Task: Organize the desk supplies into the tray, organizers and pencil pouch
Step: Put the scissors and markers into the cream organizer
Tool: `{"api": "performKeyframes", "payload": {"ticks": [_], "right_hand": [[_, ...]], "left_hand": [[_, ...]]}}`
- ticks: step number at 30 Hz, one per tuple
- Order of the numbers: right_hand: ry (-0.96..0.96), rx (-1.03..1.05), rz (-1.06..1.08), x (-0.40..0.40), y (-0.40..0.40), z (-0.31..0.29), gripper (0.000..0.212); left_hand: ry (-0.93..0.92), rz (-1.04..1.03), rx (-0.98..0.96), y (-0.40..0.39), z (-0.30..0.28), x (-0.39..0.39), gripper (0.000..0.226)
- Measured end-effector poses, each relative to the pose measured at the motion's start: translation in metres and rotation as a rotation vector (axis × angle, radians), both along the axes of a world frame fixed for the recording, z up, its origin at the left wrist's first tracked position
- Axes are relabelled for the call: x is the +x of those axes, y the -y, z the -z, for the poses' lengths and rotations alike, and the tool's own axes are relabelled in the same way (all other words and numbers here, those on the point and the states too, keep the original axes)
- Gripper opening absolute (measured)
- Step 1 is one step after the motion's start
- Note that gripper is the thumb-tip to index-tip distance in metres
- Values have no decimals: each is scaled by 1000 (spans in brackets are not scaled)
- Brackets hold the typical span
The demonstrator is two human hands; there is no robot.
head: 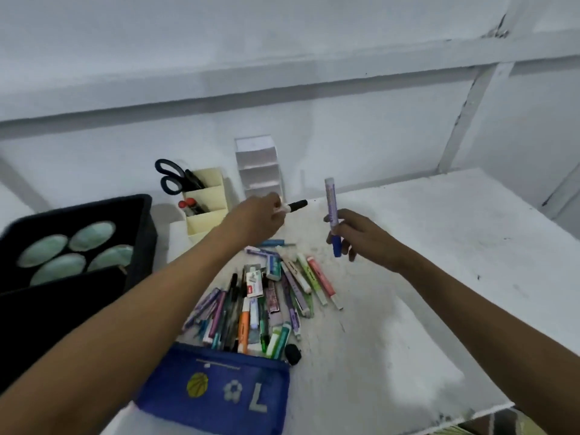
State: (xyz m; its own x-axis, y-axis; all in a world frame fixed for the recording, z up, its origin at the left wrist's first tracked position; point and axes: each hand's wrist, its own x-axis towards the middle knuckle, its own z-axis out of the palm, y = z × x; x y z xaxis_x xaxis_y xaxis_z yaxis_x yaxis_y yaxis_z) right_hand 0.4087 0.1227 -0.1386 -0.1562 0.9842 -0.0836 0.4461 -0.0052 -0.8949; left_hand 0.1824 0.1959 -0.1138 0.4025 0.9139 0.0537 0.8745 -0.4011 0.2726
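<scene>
My left hand [262, 219] pinches a black-capped marker [295, 206] near the white organizer [259, 166] at 12 o'clock; right hand [361, 237] fingers curl round a blue marker [332, 215], upright; risk I judge: the loose pinch slips, marker rolls into the pen pile [260, 302] at 6 o'clock; yellow organizer [208, 202] with scissors [172, 177] crowds 11 o'clock; black tray [144, 221] walls off 9; pencil pouch [216, 390] at 6, near the tabletop [439, 262] edge; open room at 3 o'clock.

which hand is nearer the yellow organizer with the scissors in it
Left. The left hand, holding a black-capped marker, is just right of the yellow organizer. The right hand, holding a blue marker upright, is farther right.
</scene>
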Motion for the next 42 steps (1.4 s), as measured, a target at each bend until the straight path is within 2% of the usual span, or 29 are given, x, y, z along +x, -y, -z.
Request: {"api": "performKeyframes", "payload": {"ticks": [4,8,15,17,23,27,30,33,37,42], "right_hand": [[-18,31,-117,-73,-34,-17,29],[49,196,-185,-132,-63,-30,33],[15,407,-20,-186,-105,-44,18],[35,455,24,-191,-112,-46,18],[98,427,27,-198,-126,-33,16],[160,359,-40,-202,-130,-24,23],[197,366,-33,-204,-134,-21,22],[217,382,-26,-207,-136,-23,21],[200,412,-16,-210,-140,-25,17],[271,376,-46,-209,-144,-13,32]], "left_hand": [[128,-236,-58,5,-21,-55,27],[199,-386,-3,6,-41,-105,28],[445,-482,6,2,-70,-131,10],[484,-486,37,-3,-72,-130,17],[334,-410,188,-22,-56,-125,10],[302,-391,134,-29,-45,-125,7],[302,-378,102,-34,-38,-127,23],[286,-371,96,-40,-32,-128,20],[279,-374,96,-47,-25,-129,28],[260,-361,60,-50,-18,-133,39]]}}
